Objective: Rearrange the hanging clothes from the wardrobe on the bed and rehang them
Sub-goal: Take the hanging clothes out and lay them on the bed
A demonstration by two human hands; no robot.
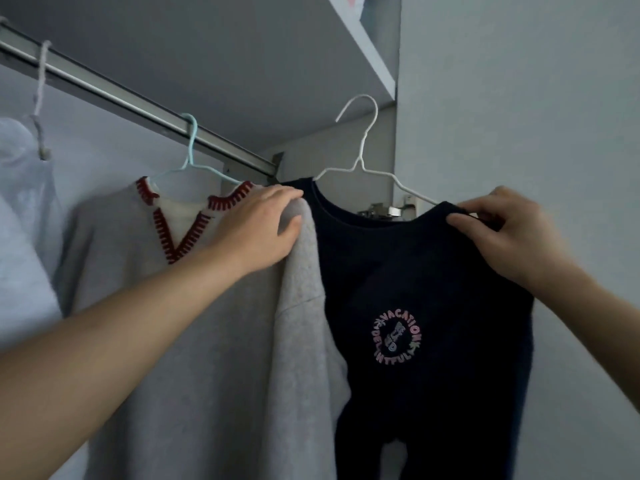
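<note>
**Dark sweatshirt held up by the rail**

You have three garments in view and three hangers. The dark sweatshirt [426, 306] sits on a white hanger [362, 157] whose hook is off the rail [138, 102], at about 3 o'clock from the grey sweater [194, 323]. It hangs lengthwise downward, collar up, its print facing you. The grey sweater hangs from a blue hanger [194, 147] on the rail; a pale garment [24, 209] hangs at 9 o'clock. Your left hand [259, 230] curls over the grey sweater's shoulder. Your right hand [505, 230] pinches the dark sweatshirt's shoulder. Grey wardrobe walls [519, 98] surround you, with a shelf [367, 46] at 12 o'clock.
</note>
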